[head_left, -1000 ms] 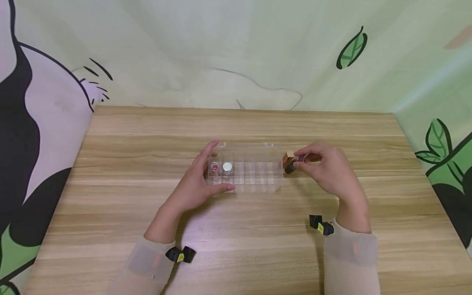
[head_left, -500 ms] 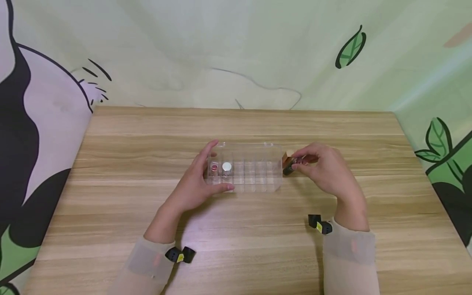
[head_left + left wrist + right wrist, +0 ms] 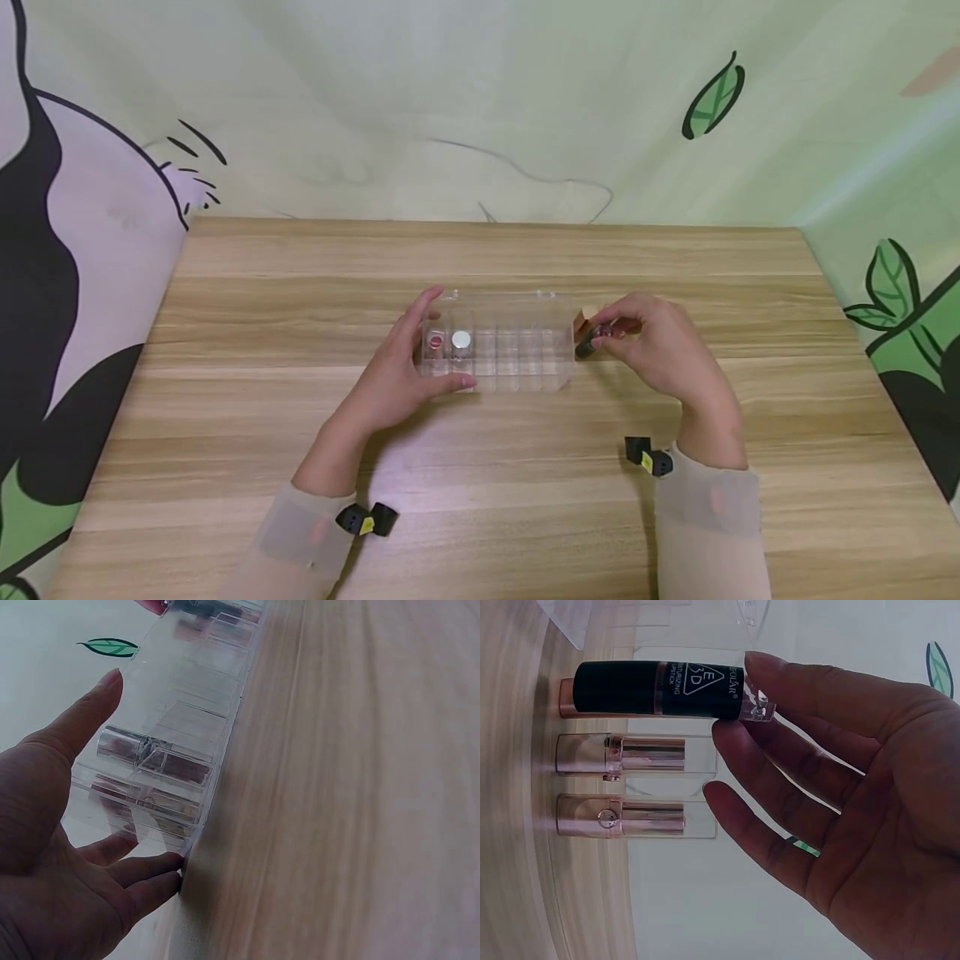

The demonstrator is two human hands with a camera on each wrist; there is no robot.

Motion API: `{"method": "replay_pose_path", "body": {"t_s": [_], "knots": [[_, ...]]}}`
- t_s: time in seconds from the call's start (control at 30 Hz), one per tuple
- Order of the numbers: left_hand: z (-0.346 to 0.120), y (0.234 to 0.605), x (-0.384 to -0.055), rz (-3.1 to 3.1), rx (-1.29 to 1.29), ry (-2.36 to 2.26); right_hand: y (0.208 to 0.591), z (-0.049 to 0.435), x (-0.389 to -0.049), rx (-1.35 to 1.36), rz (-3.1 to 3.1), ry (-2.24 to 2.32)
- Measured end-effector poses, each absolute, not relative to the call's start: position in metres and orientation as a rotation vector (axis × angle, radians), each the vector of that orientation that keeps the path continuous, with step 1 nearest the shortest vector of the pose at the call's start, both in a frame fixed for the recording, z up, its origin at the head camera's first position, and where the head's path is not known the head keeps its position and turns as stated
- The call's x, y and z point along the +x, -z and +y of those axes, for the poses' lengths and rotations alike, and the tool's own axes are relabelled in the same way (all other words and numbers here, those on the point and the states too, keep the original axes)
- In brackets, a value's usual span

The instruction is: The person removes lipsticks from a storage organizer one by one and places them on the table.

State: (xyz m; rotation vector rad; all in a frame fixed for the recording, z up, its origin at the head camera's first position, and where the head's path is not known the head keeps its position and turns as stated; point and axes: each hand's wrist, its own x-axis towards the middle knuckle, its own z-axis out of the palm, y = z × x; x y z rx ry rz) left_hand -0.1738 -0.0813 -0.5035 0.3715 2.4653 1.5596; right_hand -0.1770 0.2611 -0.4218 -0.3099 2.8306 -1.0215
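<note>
A clear plastic organizer (image 3: 551, 310) with small compartments stands at mid-table, and my left hand (image 3: 390, 375) grips its left end between thumb and fingers. Two lipsticks stand in its leftmost compartments: one red-topped (image 3: 436, 342), one silver-topped (image 3: 461, 340). Just off the organizer's right end, my right hand (image 3: 663, 346) pinches a black lipstick (image 3: 622, 688) by its clear faceted end, between thumb and index finger. White lettering shows on the tube. In the right wrist view the lipstick's other end is close over the table, and the remaining fingers extend loosely.
Beside the black lipstick stand two rose-gold lipsticks in clear cases, one nearer (image 3: 652, 754) and one farther (image 3: 652, 816). A copper-coloured item (image 3: 566, 697) is mostly hidden behind the black tube. The wooden table (image 3: 480, 500) meets a painted wall (image 3: 480, 100) at the back.
My right hand has shifted slightly left with the black lipstick, closer to the organizer's right end. The left hand and organizer have stayed in place.
</note>
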Motion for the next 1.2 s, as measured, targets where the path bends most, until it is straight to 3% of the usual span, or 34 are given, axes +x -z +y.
{"method": "replay_pose_path", "body": {"t_s": [1.2], "knots": [[-0.0814, 0.5025, -0.1739, 2.453, 0.349, -1.558, 0.4299, 0.2562, -0.1821, -0.306, 2.806, 0.955]]}}
